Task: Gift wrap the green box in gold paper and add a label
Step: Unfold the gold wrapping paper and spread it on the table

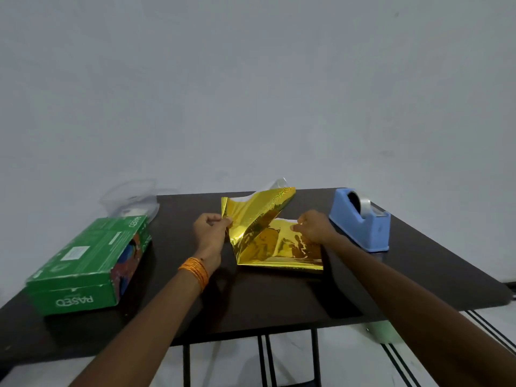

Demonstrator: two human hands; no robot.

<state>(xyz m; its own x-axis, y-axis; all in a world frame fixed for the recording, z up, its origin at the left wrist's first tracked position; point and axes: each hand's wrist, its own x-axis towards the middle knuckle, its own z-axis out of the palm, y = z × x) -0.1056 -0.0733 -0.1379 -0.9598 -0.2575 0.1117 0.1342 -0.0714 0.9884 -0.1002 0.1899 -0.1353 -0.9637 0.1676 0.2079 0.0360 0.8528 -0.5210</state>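
A folded sheet of shiny gold paper (268, 241) lies at the middle of the dark table (251, 303). My left hand (209, 233) pinches the upper layer at its left edge and holds it lifted, so the sheet stands partly unfolded. My right hand (314, 227) pinches the lower layer near its right edge, close to the table. The green box (89, 261), printed PASEO, lies on the table's left side, apart from both hands.
A blue tape dispenser (363, 222) with a tape roll stands at the back right. A clear plastic bag (131, 199) lies behind the green box at the back left corner. A pale wall rises just behind the table.
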